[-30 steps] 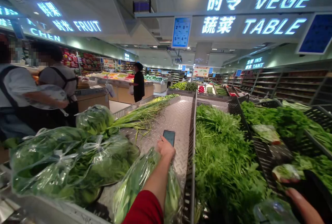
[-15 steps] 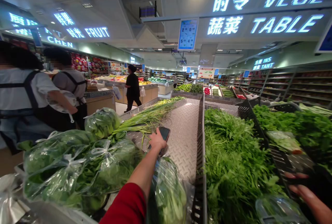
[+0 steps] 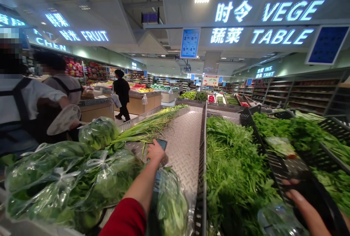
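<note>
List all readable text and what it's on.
"时令 蔬菜 VEGE TABLE": overhead vegetable sign
"时光 FRUIT": fruit sign
"CHEN": far-left sign
"INS TANT": distant sign
"2 0 5 4": hanging blue screen
Too small or blurred: dark-blue screen, phone, everything else.

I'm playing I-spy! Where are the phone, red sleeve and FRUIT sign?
Phone [image 3: 163, 143]: head view, its uncovered far end.
Red sleeve [image 3: 125, 217]: head view, its middle.
FRUIT sign [image 3: 94, 36]: head view, its lettering's middle.

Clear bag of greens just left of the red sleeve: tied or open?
Tied, as far as shows: the bag's neck is gathered into a knot on top, plastic ends splayed out.
</note>
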`<state>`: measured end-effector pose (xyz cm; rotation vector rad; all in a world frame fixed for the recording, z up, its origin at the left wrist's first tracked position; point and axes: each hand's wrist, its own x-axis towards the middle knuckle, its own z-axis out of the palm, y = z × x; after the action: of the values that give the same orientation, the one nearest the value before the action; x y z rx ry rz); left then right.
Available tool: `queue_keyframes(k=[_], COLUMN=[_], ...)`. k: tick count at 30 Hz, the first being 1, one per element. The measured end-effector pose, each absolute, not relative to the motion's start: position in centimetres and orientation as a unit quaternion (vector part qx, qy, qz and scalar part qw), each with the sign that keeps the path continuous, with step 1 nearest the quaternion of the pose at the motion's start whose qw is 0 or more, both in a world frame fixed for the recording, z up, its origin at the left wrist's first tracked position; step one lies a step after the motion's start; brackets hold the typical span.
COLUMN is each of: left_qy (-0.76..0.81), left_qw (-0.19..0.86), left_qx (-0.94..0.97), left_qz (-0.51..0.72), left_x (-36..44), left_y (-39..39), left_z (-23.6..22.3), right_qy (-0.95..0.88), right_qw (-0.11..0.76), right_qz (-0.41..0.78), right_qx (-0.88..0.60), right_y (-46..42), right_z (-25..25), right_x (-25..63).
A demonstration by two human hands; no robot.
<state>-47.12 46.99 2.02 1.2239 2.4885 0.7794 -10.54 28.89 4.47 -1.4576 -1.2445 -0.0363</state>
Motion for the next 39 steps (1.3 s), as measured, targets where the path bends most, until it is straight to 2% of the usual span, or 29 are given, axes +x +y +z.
queue_keyframes(k=[6,8,12,15,17,26,39], left_qy=[0.756,0.610,0.478,0.470,0.485,0.572,0.579], left_qw=[0.089,0.093,0.228,0.334,0.364,0.269,0.251], left_qx=[0.545,0.652,0.719,0.705,0.690,0.661,0.661], left_qz=[0.351,0.441,0.449,0.413,0.396,0.405,0.406], left_x=[-40.0,-36.8,-30.3,-25.9,-23.4,-19.2,-22.7], left_y=[39.9,35.2,25.3,20.1,17.8,11.9,8.2], left_z=[7.6,8.1,6.1,3.5,2.2,0.1,0.6], right_qy=[-0.503,-0.508,-0.518,-0.541,-0.565,-0.598,-0.600], right_qw=[0.571,0.578,0.594,0.612,0.616,0.620,0.598], right_qz=[0.055,0.065,0.073,0.068,0.079,0.115,0.035], right_qx=[-0.647,-0.635,-0.611,-0.572,-0.543,-0.495,-0.530], right_y=[25.6,25.3,24.4,23.0,21.7,15.4,11.0], right_z=[6.6,6.2,5.8,6.0,6.0,4.1,5.0], right_x=[-13.4,-12.9,-11.4,-10.6,-10.4,-9.7,-13.5])
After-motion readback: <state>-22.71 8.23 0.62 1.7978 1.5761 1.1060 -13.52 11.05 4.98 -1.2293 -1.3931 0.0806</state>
